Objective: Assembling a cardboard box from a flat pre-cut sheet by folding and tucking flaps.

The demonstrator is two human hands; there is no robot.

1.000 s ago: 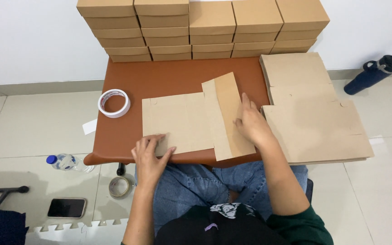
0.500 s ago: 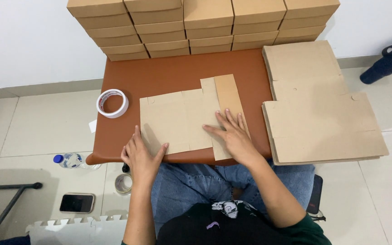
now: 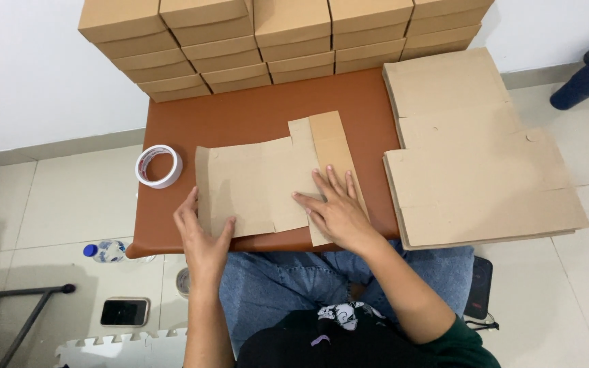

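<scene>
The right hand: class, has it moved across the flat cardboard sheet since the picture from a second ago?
Yes. The right hand has slid from the folded flap's far-right edge toward the person, now lying flat near the brown table's front edge.

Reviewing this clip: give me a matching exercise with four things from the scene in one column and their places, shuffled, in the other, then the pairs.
Things
1. tape roll
2. flat cardboard sheet
3. stack of flat cardboard
4. water bottle

Places
A. on the floor, left of the person's knees
B. right end of the table
C. under both hands
D. left edge of the table

Pairs: 1-D, 2-C, 3-B, 4-A
</scene>
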